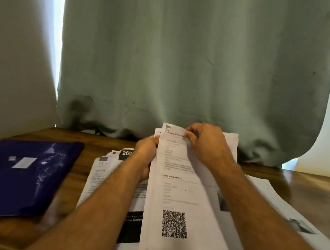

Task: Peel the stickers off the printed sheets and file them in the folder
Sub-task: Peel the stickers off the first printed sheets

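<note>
We are facing grey-green curtain hanging behind dark wooden surface; daylight is glowing along both curtain edges.

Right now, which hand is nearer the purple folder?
Left. The left hand grips the left edge of the raised printed sheet, on the side toward the purple folder. The right hand pinches the sheet's top, farther away.

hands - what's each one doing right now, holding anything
Left hand: grips the left edge of the sheet.
Right hand: pinches the sheet's top edge.
</note>
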Demonstrator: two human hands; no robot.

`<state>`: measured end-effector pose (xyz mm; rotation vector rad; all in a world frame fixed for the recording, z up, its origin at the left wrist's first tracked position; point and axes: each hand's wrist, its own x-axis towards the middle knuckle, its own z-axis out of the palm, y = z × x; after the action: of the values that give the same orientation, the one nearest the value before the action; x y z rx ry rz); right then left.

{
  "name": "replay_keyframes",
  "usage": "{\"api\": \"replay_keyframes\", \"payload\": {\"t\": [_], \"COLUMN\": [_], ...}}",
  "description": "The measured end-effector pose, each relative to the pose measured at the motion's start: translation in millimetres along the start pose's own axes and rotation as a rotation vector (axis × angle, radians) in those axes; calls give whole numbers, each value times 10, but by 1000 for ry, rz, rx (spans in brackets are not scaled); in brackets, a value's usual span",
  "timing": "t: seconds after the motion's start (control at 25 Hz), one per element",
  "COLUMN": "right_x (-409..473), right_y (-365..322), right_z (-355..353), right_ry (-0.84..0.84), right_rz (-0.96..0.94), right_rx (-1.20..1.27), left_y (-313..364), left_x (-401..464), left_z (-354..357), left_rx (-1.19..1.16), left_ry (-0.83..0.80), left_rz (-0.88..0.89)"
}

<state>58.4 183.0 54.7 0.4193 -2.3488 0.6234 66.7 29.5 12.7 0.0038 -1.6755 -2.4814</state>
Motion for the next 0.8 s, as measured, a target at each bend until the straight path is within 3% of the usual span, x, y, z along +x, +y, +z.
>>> {"api": "replay_keyframes", "payload": {"t": [0.24, 0.4, 0.52, 0.68, 0.8], "right_x": [-180, -205, -222, -259, -266], "right_y": [221, 269, 253, 252, 248], "right_z": [380, 484, 486, 464, 463], "right_ry": [-89, -143, -131, -131, -72], "right_rz": [115, 177, 205, 210, 190], "right_rx": [30, 119, 161, 171, 175], "left_y": [-403, -451, -434, -460, -470], "left_x": [196, 148, 125, 186, 235], "left_z": [-109, -145, -158, -169, -160], "left_rx": [110, 124, 172, 383, 336], "left_ry": [66, -9, -85, -65, -79], "left_rz": [-102, -131, -57, 123, 165]}}
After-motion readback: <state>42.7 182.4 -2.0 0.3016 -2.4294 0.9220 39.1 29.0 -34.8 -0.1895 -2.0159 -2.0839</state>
